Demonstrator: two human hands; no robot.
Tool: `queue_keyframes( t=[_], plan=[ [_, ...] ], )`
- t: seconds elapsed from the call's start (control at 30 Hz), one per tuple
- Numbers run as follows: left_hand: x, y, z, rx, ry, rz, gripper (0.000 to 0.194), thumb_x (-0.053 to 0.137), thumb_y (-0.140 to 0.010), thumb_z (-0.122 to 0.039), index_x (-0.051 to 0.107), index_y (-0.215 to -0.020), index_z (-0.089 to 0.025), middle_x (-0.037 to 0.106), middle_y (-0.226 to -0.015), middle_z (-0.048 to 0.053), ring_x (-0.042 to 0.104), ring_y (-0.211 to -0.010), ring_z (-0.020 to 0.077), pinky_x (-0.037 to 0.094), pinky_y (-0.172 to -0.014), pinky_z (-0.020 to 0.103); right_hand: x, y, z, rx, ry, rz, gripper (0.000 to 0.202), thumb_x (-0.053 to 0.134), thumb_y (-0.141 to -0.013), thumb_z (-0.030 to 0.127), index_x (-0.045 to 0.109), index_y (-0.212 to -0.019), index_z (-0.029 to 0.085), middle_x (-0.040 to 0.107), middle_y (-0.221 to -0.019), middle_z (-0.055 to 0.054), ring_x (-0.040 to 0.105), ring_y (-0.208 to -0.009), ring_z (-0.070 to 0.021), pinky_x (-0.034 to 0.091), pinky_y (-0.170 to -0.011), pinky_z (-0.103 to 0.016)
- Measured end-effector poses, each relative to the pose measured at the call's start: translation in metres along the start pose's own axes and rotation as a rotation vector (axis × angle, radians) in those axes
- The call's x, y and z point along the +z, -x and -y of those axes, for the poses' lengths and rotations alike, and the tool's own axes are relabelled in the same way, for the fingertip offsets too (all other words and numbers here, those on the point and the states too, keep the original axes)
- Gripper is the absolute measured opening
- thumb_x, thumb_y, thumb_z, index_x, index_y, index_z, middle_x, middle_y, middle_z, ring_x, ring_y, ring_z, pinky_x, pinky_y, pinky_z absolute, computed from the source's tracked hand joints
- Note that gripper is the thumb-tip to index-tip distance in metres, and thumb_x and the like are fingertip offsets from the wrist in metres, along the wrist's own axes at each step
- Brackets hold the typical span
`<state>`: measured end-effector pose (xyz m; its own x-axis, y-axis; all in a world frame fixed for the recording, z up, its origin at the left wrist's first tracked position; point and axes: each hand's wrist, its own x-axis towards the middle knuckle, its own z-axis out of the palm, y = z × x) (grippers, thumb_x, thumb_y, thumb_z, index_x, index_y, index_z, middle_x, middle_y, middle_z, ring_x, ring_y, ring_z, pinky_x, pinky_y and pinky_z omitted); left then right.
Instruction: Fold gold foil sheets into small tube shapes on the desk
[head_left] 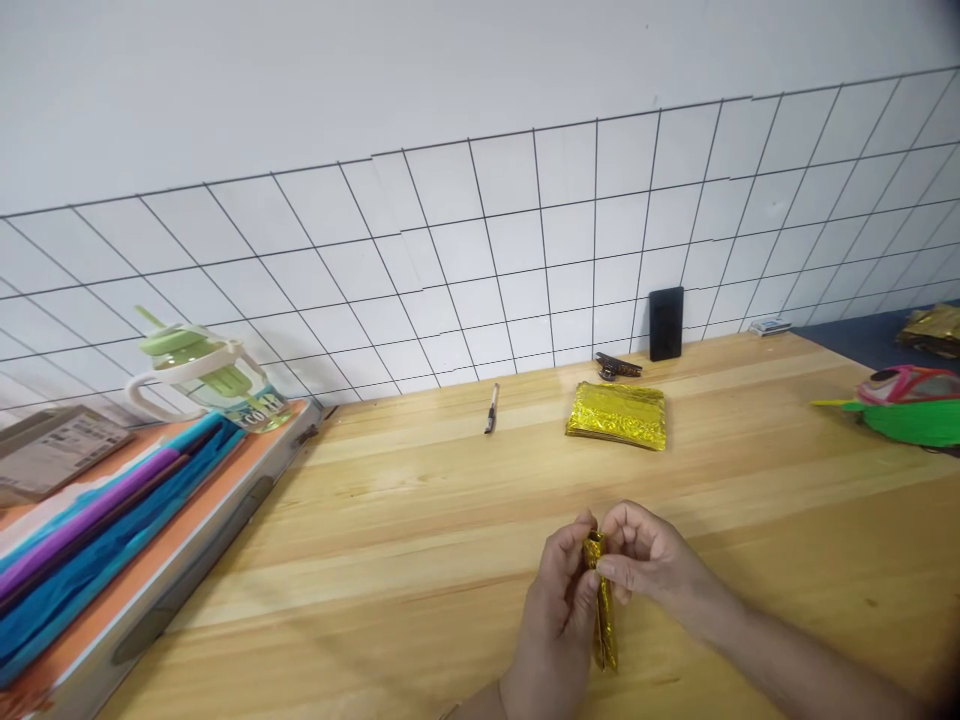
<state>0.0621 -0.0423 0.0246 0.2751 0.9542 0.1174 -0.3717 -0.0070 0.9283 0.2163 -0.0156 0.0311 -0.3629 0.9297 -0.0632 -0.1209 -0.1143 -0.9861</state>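
Note:
A narrow folded strip of shiny gold foil is held between my two hands, low in the head view. Around its left side my left hand is closed, thumb in front and fingers behind. From the right, my right hand pinches the strip near its top, where a small fold or opening shows. Part of the strip is hidden by my fingers. Beyond my hands, a stack of flat gold foil sheets lies on the wooden table.
A pen, a dark hair clip and a black phone-like slab are near the tiled wall. At left, a box carries crepe paper rolls and a green-lidded bottle. A pink-and-green item lies right.

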Motion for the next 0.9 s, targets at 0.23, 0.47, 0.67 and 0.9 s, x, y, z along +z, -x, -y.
queue_keyframes(
  t=[0.23,0.47,0.67,0.9],
  plan=[
    [0.001,0.004,0.007,0.067,-0.03,0.04,0.033,0.057,-0.089,-0.029,0.051,-0.121,-0.027,0.037,-0.143,0.007,0.028,-0.136,0.0211,0.021,-0.113,0.035,0.0,0.001,-0.003,-0.025,0.014,-0.022,0.035,0.071,-0.073,0.043,0.049,-0.087,0.02,0.052,-0.066,0.006,0.049,-0.053,-0.0071,0.041,-0.051,-0.021],
    [-0.003,0.003,0.013,0.104,-0.076,0.125,0.039,0.049,-0.093,-0.026,0.042,-0.132,-0.027,0.033,-0.145,0.007,0.022,-0.138,0.021,0.019,-0.113,0.038,0.0,0.003,-0.003,-0.053,0.019,-0.012,0.034,0.071,-0.074,0.039,0.048,-0.091,0.02,0.047,-0.066,0.007,0.045,-0.054,-0.0067,0.037,-0.052,-0.021],
    [-0.005,0.005,0.006,0.072,-0.115,0.115,0.054,0.059,-0.086,-0.026,0.04,-0.137,-0.023,0.03,-0.148,0.009,0.017,-0.139,0.0267,0.013,-0.115,0.042,0.001,0.005,0.003,-0.031,0.065,0.008,0.031,0.068,-0.077,0.04,0.049,-0.091,0.02,0.048,-0.074,0.004,0.045,-0.059,-0.0081,0.038,-0.055,-0.022],
    [-0.011,0.007,0.011,0.243,-0.509,0.174,0.052,0.038,-0.095,-0.02,0.024,-0.144,-0.026,0.017,-0.153,0.004,0.013,-0.141,0.023,0.017,-0.115,0.042,0.001,0.004,0.0,-0.05,0.052,0.048,0.027,0.066,-0.078,0.036,0.052,-0.091,0.018,0.049,-0.078,0.002,0.044,-0.062,-0.0083,0.038,-0.056,-0.023]
  ],
)
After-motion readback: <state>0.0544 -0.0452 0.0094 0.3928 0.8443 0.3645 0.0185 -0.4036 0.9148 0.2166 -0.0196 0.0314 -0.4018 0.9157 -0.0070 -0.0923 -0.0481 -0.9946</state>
